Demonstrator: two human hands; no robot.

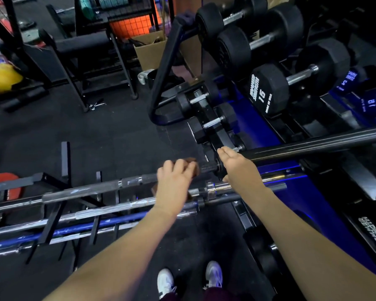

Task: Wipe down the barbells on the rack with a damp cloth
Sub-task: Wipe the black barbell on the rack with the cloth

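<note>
Brown cloth (193, 165) gripped on barbell (302, 146)

I count two hands: left hand (175, 178) at 6 o'clock, right hand (239, 168) beside it. One brown cloth (194, 166). Roughly five barbells (78, 193) at 8 o'clock; the exact number is unclear. Three large dumbbells (269, 88) at 1 o'clock. Two white shoes (165, 281). One cardboard box (149, 51).
</note>
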